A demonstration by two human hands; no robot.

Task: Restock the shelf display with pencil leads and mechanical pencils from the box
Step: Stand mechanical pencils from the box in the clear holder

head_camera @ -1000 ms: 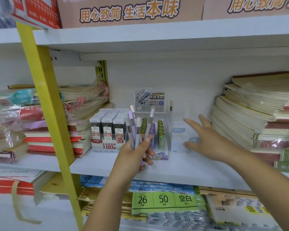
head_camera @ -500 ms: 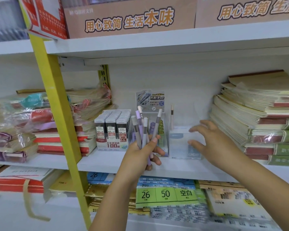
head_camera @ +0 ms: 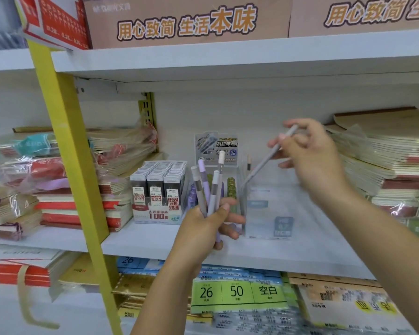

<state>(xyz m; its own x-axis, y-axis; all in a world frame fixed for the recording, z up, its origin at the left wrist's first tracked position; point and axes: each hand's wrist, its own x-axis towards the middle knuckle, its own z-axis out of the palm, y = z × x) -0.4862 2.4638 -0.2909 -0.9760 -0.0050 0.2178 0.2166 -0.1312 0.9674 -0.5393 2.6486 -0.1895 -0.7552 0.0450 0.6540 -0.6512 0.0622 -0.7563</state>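
Observation:
My left hand [head_camera: 203,228] grips a bunch of several grey and lilac mechanical pencils [head_camera: 209,187], tips down, in front of the shelf. My right hand [head_camera: 310,153] pinches one grey mechanical pencil [head_camera: 269,158], tilted with its tip down over a clear plastic display holder [head_camera: 269,213]. Left of that holder stands a display box of pencil lead cases [head_camera: 159,189]. Between them a clear holder [head_camera: 230,187] shows green and purple items behind my left hand.
Stacks of notebooks [head_camera: 385,160] fill the shelf's right side. Wrapped notebook packs [head_camera: 34,180] lie on the left beyond a yellow upright post [head_camera: 68,151]. A white shelf [head_camera: 228,59] runs overhead with cardboard boxes. Packaged goods sit on the shelf below.
My right hand has left the clear holder, risen, and now holds a single grey pencil. The left hand's bunch stays in place with one pencil fewer.

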